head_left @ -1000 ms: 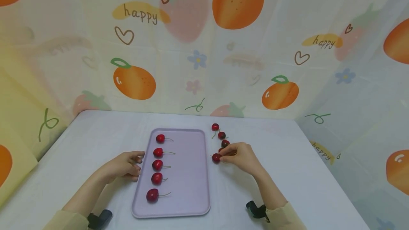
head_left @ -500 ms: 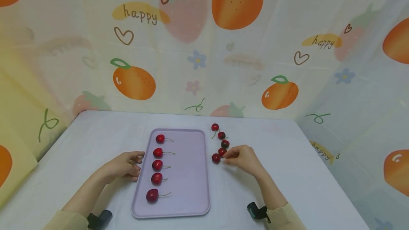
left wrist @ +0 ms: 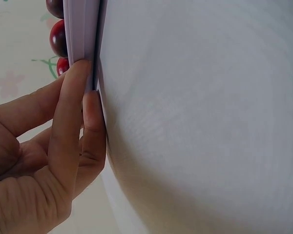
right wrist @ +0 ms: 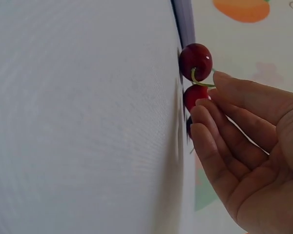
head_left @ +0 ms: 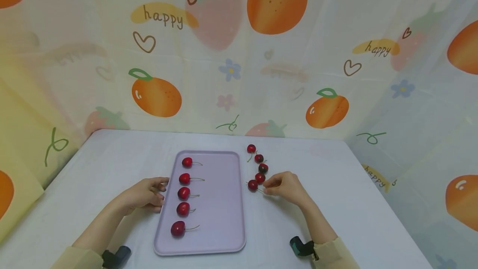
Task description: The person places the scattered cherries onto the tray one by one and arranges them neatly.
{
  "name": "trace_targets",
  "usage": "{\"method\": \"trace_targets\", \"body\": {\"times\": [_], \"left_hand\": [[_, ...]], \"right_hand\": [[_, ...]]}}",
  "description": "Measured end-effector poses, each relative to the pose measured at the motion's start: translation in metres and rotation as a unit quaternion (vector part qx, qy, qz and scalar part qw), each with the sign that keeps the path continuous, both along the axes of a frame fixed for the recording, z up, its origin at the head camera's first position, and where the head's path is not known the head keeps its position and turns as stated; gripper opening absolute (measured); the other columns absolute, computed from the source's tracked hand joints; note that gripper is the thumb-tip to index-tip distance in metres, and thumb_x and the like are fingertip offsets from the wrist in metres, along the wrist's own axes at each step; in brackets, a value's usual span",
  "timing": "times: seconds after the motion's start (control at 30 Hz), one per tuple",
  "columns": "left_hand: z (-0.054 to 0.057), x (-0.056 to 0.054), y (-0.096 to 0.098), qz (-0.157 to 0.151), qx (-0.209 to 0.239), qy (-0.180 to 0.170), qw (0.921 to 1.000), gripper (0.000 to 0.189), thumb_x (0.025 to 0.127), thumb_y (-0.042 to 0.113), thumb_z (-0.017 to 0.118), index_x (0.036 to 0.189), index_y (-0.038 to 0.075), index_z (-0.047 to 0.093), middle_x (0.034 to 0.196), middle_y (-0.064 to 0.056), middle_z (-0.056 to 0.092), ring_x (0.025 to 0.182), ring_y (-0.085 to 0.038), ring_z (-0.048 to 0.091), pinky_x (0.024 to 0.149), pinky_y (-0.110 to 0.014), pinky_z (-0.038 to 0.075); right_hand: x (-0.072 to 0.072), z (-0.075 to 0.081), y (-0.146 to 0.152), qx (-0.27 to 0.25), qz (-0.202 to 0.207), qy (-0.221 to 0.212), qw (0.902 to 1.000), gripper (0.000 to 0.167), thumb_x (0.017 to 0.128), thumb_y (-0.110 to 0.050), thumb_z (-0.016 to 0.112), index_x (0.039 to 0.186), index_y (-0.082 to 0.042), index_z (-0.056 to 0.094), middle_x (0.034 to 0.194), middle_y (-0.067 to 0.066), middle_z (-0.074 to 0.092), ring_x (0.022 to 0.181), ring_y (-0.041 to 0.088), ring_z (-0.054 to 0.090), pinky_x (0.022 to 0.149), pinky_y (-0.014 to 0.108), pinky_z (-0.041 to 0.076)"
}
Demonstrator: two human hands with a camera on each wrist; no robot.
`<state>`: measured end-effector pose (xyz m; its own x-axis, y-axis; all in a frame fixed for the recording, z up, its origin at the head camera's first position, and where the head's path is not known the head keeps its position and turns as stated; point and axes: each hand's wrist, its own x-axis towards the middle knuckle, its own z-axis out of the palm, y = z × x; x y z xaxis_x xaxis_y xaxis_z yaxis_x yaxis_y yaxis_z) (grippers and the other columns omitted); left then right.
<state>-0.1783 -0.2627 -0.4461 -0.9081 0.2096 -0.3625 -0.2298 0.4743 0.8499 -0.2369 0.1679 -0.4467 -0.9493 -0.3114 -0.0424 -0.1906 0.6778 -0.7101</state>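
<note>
"Cherries point(head_left: 183, 209) are lying where, w.r.t. the tray point(head_left: 218, 202)?"

"Five are sitting in a column along its 9 o'clock side, stems mostly pointing to 3. Five more, the loose cherries point(head_left: 263, 168), are trailing over the desk point(head_left: 343, 206) outside it, approx. 1:30 to 2:30 off tray centre."

"And the hands, ASAP?"

"R. hand point(head_left: 284, 187): grip's looking together, thumb and fingertip seemingly pinching the stem point(right wrist: 200, 83) of the nearest loose cherry point(head_left: 252, 184). Fruit is resting on the desk. L. hand point(head_left: 142, 194): grip is touching the tray's 9 o'clock rim, fingers apart, not clamping AFAICT."

"So which step?"

"Prob. the pick, i.e. they're taking that cherry by its stem. Next move, IMO, is calling for a gentle lift w/o nudging the neighbour point(head_left: 259, 177), which is sitting right beside it at 1 o'clock, then maybe a carry toward 9, over the rim."

"Any text?"

"Backdrop point(head_left: 261, 94) only: 'happy' point(head_left: 164, 16) is showing at 11 o'clock, again at 2, and once more low at 4. No brand is showing on the dark wrist units point(head_left: 122, 255), or it's too small to read."
</note>
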Motion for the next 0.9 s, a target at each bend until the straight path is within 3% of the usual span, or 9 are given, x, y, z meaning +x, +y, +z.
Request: {"method": "trace_targets", "body": {"times": [0.5, 0.9], "left_hand": [[-0.0011, 0.0001, 0.0012, 0.004, 0.006, 0.0, 1.0, 0.074, 0.083, -0.004, 0.062, 0.149, -0.011, 0.028, 0.125, -0.027, 0.045, 0.082, -0.017, 0.055, 0.069, -0.028, 0.063], [-0.0013, -0.0003, 0.0006, 0.004, 0.003, -0.002, 1.0, 0.075, 0.083, -0.005, 0.061, 0.149, -0.011, 0.028, 0.128, -0.028, 0.045, 0.086, -0.018, 0.055, 0.07, -0.028, 0.063]], "right_hand": [[-0.0011, -0.0051, 0.0054, -0.015, 0.01, -0.037, 0.9992, 0.011, 0.081, -0.015, 0.078, 0.09, -0.009, 0.078, 0.088, 0.005, 0.077, 0.072, 0.008, 0.065, 0.065, 0.021, 0.056], [-0.003, -0.0083, 0.0069, 0.007, 0.017, -0.029, 0.9994, 0.01, 0.079, -0.016, 0.08, 0.087, -0.011, 0.079, 0.086, 0.003, 0.077, 0.076, 0.009, 0.06, 0.066, 0.023, 0.053]]}}
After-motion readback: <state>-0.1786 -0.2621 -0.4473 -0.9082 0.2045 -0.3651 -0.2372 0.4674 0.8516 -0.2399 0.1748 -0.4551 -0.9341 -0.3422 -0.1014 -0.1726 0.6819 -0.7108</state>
